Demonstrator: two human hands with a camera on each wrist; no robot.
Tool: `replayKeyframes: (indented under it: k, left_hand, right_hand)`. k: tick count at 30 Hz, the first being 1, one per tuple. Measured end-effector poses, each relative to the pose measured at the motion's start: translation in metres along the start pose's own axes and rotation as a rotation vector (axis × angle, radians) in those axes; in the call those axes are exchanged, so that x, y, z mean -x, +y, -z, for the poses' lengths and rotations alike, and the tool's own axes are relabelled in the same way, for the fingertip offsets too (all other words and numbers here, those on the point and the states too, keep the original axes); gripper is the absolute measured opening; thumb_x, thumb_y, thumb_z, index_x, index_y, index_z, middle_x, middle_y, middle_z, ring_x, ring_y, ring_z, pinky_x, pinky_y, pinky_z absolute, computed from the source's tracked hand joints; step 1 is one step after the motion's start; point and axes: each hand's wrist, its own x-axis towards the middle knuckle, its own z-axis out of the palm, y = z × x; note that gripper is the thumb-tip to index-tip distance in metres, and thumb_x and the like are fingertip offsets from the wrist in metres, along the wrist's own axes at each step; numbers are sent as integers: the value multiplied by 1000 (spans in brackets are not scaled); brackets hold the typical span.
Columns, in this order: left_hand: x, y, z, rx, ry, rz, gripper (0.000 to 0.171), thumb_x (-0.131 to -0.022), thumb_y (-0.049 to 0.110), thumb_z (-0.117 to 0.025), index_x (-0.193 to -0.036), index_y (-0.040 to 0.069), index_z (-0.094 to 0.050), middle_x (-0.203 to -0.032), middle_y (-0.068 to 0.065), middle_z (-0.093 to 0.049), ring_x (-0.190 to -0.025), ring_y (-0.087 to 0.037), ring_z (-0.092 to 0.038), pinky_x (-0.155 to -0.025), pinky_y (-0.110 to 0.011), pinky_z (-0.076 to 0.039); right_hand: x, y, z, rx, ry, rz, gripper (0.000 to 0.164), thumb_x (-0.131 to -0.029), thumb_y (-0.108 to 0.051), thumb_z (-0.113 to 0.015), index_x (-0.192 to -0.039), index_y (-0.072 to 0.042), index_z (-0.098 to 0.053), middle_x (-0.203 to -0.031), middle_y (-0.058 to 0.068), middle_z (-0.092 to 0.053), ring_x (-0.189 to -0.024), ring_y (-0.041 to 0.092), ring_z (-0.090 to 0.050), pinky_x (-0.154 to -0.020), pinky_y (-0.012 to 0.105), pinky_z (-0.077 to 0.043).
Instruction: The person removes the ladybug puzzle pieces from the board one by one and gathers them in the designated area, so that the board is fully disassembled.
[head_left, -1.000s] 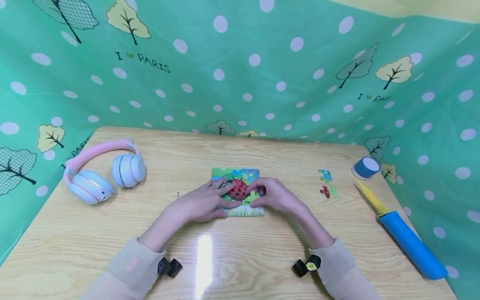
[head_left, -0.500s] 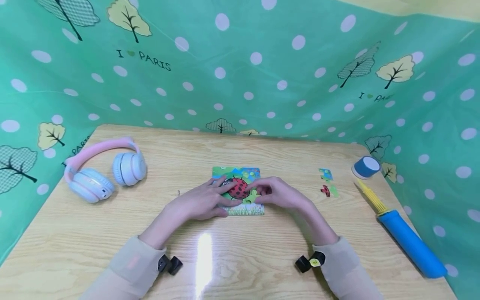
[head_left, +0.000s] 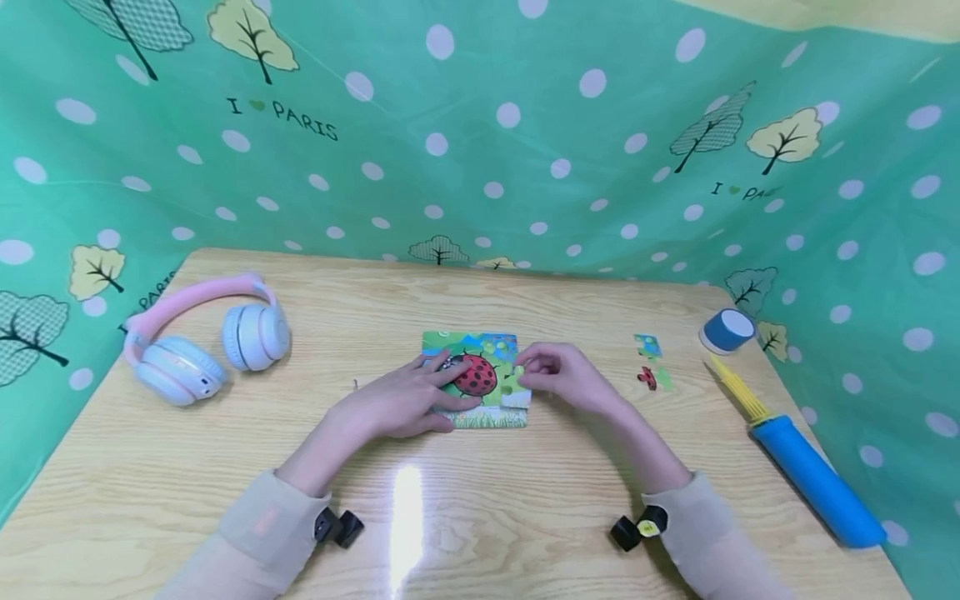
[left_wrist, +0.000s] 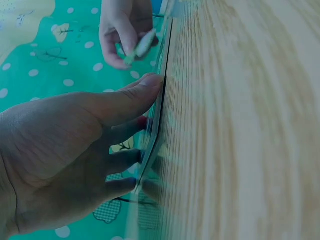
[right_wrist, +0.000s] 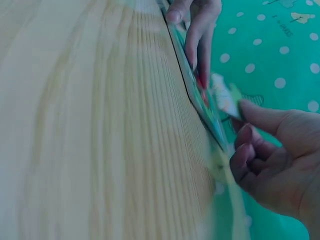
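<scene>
A flat jigsaw puzzle with a red ladybug picture lies mid-table. My left hand rests on its left part, fingers spread and pressing lightly. At the puzzle's right edge my right hand pinches a green and white puzzle piece between thumb and fingers. The right wrist view shows that puzzle piece tilted up and raised off the board. Farther right on the table lie loose pieces: a blue and green one and one with a red figure.
Pink and pale blue headphones lie at the left. On the right stand a small blue and white cylinder and a blue hand pump with a yellow nozzle. A green patterned cloth hangs behind the wooden table.
My right hand has moved a little to the right and lifted the puzzle piece, which now shows at the board's right edge. The left hand has stayed in place.
</scene>
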Motion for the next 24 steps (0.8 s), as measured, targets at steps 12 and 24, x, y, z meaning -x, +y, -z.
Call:
replayKeyframes:
  k: [12,24]
  left_hand:
    - [3,-3,-4,6,11,-21,48,-101,34,-64,-148,33,-56,-170,-16,-26,-160,-46,-11,-127,-65,-19]
    - [2,-1,-2,8,4,-26,48,-101,35,-64,-149,34,-55,-170,-16,-25,-160,-44,-9,-129,-64,-16]
  right_hand:
    - [53,43,68,25,71,-65,30,-97,-16,-71,-124,-2,-70,-99,4,-74,-88,5,-68,-77,26,-58]
    - [121,85,130,161,120,-87,26,-99,-10,-67,-122,2,-70,-93,-4,-72,-79,7,-65,-65,27,-55]
